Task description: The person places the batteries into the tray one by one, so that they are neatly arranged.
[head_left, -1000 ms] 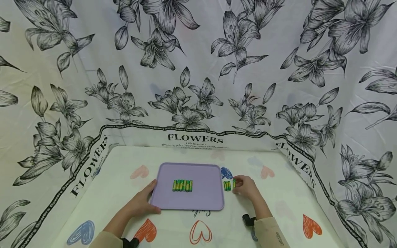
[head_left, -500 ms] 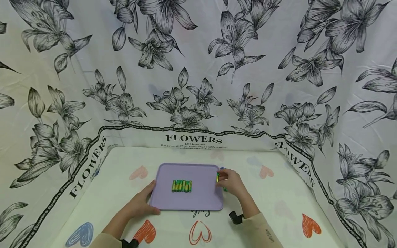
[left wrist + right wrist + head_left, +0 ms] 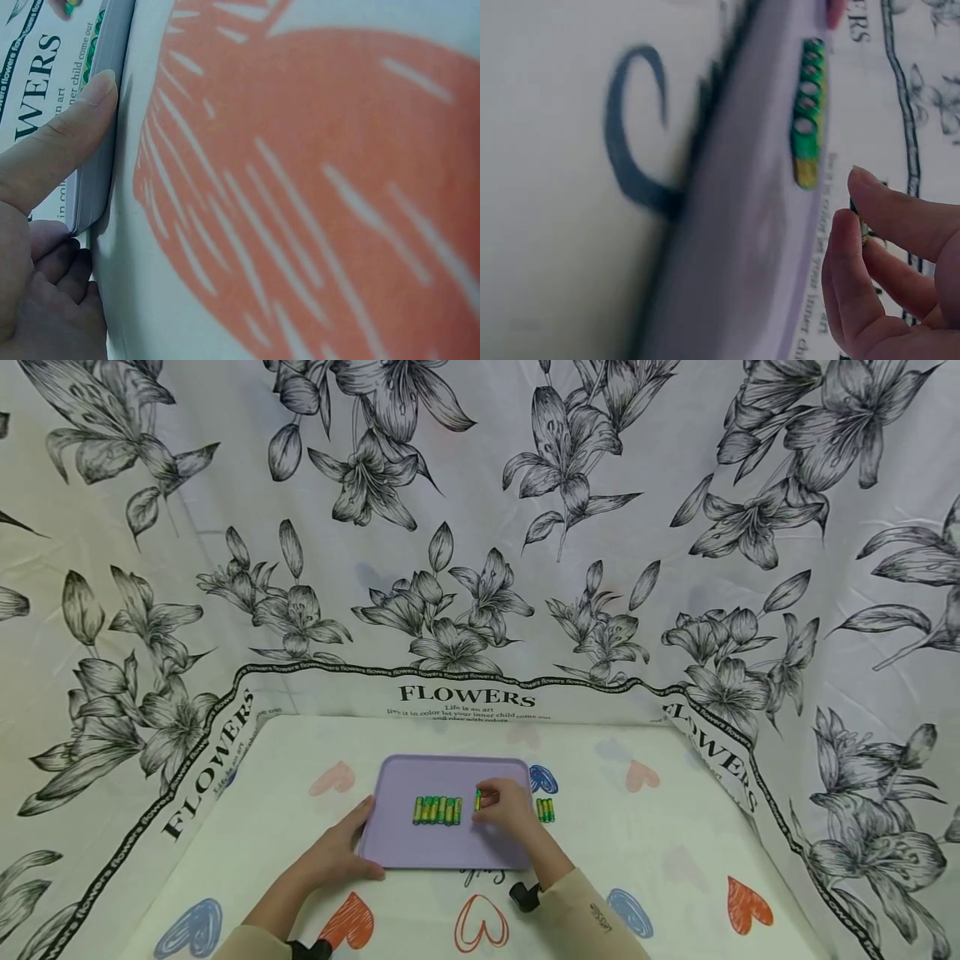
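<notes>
A lilac tray (image 3: 405,853) lies on the table in the head view, with a row of several green-and-yellow batteries (image 3: 437,811) side by side on it. My left hand (image 3: 339,849) grips the tray's near left corner. In the left wrist view its thumb (image 3: 94,94) lies against the rim, with other fingers curled at the corner. Over the tray's right half, my right hand (image 3: 510,807) pinches one battery (image 3: 477,800) upright between thumb and fingertips, right of the row and apart from it. That battery is mostly hidden by the fingers in the right wrist view.
A small group of batteries (image 3: 545,811) stands beside the tray's right edge. The white tablecloth (image 3: 675,827) has printed hearts. Behind the table hangs a flower-patterned curtain (image 3: 480,568). A dark wrist device (image 3: 525,897) sits at the right sleeve.
My right hand has carried one battery leftward from beside the small group, across the tray's right edge, to above the tray near the row. The left hand stays at the tray corner.
</notes>
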The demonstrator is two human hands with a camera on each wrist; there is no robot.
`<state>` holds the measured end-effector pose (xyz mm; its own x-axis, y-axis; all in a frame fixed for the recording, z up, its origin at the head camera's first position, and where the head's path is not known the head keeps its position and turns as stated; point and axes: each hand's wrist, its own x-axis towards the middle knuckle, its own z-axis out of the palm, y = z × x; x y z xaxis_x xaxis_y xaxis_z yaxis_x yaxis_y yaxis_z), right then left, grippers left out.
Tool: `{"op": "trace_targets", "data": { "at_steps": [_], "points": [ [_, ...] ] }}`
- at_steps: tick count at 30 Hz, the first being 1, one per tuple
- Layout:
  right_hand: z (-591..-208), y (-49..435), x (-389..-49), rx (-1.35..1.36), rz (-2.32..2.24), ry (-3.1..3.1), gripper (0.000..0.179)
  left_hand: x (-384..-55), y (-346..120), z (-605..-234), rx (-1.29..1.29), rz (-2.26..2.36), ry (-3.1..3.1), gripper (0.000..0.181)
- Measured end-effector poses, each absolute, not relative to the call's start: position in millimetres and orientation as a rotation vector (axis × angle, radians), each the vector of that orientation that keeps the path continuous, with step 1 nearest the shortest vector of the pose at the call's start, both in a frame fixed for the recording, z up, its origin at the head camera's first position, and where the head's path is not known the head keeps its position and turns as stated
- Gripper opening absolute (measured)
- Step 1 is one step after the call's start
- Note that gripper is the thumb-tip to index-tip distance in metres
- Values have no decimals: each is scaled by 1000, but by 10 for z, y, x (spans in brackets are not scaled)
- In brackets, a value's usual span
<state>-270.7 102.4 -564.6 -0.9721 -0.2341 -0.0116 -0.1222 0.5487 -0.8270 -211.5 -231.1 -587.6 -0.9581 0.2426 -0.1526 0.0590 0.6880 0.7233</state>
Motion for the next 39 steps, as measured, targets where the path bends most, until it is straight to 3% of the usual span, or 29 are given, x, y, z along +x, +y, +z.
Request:
{"op": "trace_targets", "data": {
  "at_steps": [14, 21, 39],
  "points": [
    [-5760, 722, -2649, -303, -1219, 2708, 52, -2114, -2340, -5868, 264, 1146, 2662, 138],
    [-5756, 710, -2643, -304, -1230, 2693, 60, -2126, -2345, -5874, 268, 1152, 2660, 138],
    [-5422, 1334, -2659, -217, -1392, 2734, 56, -2065, -2294, -5797, 281, 1159, 2670, 135]
  ]
}}
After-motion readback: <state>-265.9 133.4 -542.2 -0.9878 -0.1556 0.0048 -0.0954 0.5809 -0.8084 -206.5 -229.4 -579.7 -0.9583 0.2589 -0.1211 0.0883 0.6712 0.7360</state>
